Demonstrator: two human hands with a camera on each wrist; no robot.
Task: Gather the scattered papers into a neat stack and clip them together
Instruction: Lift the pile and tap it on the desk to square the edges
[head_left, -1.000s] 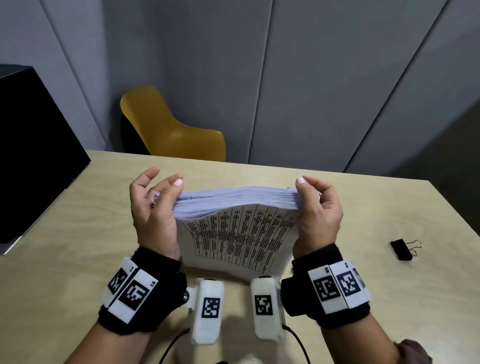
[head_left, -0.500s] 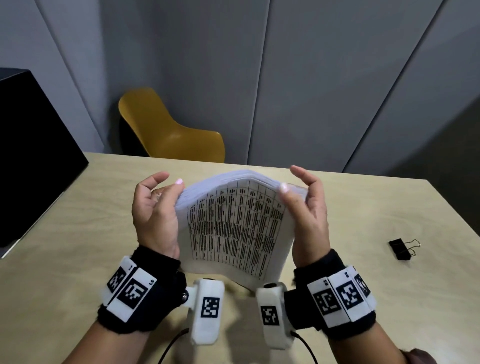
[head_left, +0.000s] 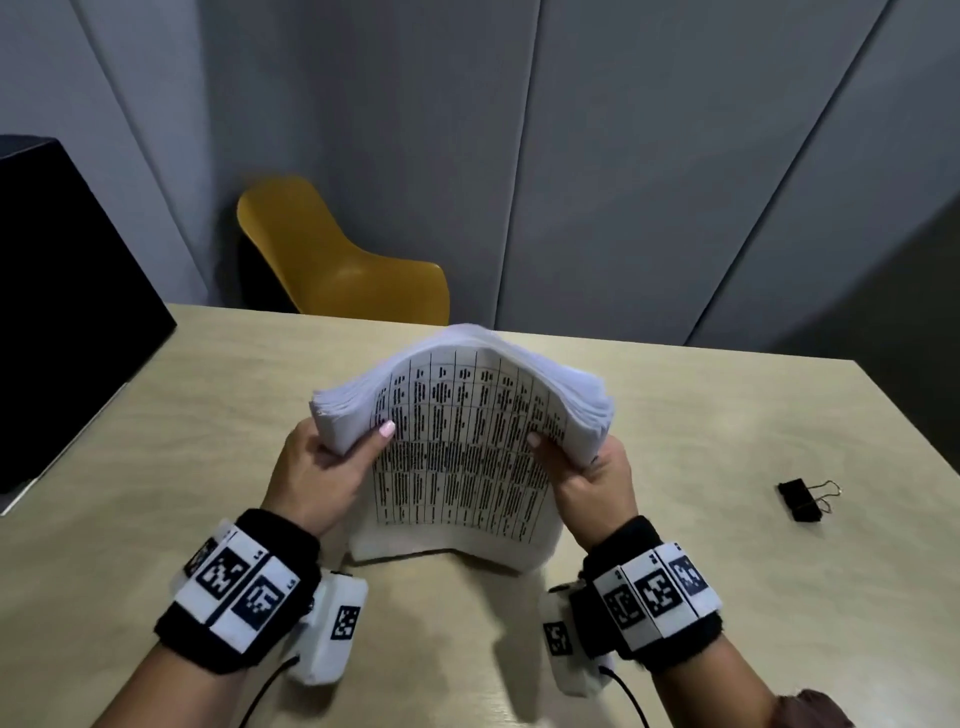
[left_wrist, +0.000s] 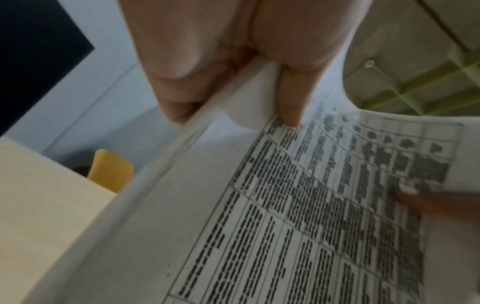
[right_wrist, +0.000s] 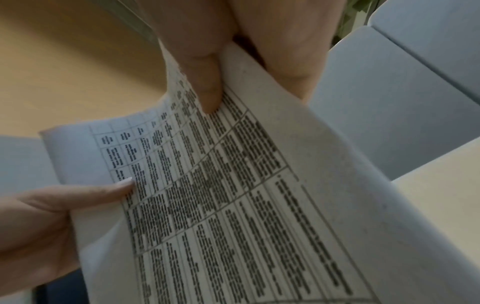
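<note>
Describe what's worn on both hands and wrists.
Each wrist has a black fabric band carrying white tags printed with black square-code markers. A white camera box, also marker-tagged, hangs under each wrist, trailing a black cable. The hands are bare, with pale pink nail polish. A dark reddish sleeve edge shows on the right arm.

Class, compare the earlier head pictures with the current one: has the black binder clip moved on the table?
No. The binder clip lies at the same spot near the table's right edge, handles pointing right; neither hand touches it.
</note>
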